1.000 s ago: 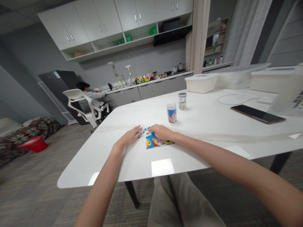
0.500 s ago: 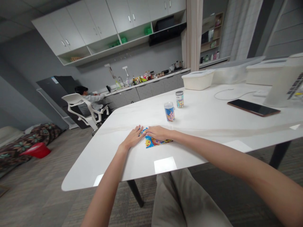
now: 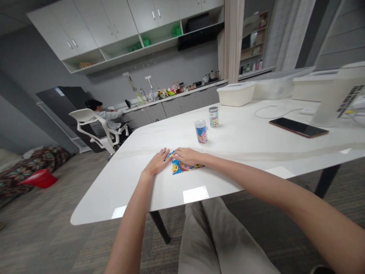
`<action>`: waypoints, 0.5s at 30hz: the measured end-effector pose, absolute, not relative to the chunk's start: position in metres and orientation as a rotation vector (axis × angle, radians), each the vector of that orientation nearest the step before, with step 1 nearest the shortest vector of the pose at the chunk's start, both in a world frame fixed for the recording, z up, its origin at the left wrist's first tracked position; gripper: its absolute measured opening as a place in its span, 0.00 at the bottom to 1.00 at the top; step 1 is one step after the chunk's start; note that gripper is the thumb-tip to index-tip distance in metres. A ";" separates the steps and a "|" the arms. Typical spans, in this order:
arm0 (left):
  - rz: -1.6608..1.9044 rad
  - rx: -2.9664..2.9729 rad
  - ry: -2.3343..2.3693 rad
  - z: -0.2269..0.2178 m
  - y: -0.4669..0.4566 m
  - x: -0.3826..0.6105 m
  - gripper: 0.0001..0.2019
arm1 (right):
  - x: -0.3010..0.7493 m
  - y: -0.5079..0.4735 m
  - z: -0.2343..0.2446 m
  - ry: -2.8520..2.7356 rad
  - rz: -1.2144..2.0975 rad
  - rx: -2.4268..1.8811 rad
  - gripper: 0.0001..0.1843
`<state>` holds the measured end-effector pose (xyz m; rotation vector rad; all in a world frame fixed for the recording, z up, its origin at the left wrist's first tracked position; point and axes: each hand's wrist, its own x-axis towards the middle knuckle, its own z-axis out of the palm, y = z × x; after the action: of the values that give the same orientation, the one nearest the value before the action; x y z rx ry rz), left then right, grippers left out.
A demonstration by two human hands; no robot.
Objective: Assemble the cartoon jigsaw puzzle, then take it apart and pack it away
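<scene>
My left hand and my right hand both lie flat and open on the small jigsaw puzzle, a patch of blue and yellow cartoon pieces sitting on the white marble-look worktop. The puzzle is my landmark here, and it sits close to the worktop's near edge. My left fingers are extended, their tips at the puzzle's left side. My right fingers are stretched out across its top, and that palm covers much of the picture. Neither hand is closed around anything; whether a fingertip is pinning a single piece, I cannot tell.

Just beyond the puzzle stands a blue cartoon-printed canister, with a smaller clear-lidded jar behind it. Farther back from the puzzle, a white plastic box sits on the worktop. To the right of the puzzle, well apart from it, a dark smartphone lies flat, and a thin white cable curves behind that. Well beyond the puzzle, past the worktop's far corner, a person sits in a white swivel chair at a kitchen counter, arms reaching forward. To the left of the puzzle, down on the floor, lies a red plastic basin.
</scene>
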<state>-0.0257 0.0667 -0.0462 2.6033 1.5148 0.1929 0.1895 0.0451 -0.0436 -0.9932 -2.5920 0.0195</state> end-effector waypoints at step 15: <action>0.677 2.257 1.531 -0.048 0.067 -0.033 0.28 | 0.197 0.042 -0.039 -2.689 -0.375 -1.043 0.15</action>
<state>-0.0331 0.0674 -0.0478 2.2568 1.5312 0.6771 0.1969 0.0424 -0.0391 -1.0434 -2.6889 -0.3745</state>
